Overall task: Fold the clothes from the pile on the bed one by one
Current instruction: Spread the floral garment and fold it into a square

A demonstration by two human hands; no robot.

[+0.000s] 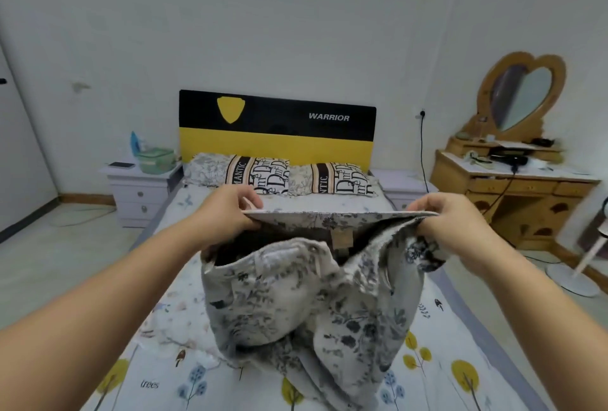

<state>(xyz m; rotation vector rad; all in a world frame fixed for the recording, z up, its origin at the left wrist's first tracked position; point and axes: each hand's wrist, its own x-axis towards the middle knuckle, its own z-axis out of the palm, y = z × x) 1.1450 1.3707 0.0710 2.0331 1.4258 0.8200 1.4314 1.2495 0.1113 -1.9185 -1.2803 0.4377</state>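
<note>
Pinching one top edge taut, the left hand [227, 209] and right hand [450, 223] hold a floral garment [306, 298] above the bed [460, 361]; soft, light and limp, it is probably best gripped at the corners

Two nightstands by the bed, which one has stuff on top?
The pale nightstand left of the bed: a green lidded container and a dark flat phone-like object sit on it. The pale nightstand right of the bed shows nothing standing on its visible top.
</note>
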